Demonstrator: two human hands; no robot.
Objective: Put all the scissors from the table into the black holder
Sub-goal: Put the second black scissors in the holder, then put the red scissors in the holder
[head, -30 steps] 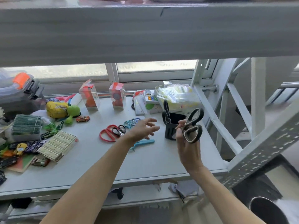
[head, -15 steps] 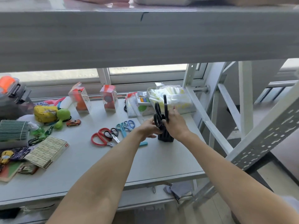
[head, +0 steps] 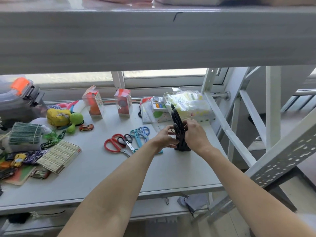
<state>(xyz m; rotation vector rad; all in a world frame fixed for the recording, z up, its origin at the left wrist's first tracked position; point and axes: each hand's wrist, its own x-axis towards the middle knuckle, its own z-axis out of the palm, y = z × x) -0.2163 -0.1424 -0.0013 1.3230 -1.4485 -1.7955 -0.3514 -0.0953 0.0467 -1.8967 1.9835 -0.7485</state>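
The black holder (head: 182,145) stands on the grey table (head: 102,171), right of centre. Black-handled scissors (head: 176,119) stick up out of it, handles on top. My left hand (head: 165,136) wraps the holder's left side, a finger through a handle loop. My right hand (head: 195,132) grips the scissors and holder from the right. Left of the holder lie red scissors (head: 112,145), small black-handled scissors (head: 125,141) and blue scissors (head: 141,133). A light-blue handle pokes out under my left wrist.
A clear box of packets (head: 188,103) stands behind the holder. Two clear toy boxes (head: 123,105), a yellow pouch (head: 58,117), a green toy (head: 75,120), a toy car (head: 86,127) and staple boxes (head: 59,155) crowd the left. A white shelf brace (head: 227,132) slants at the right.
My right hand brought the black scissors from the air down into the holder. My left hand moved right from the scissors pile onto the holder. The view shifted slightly.
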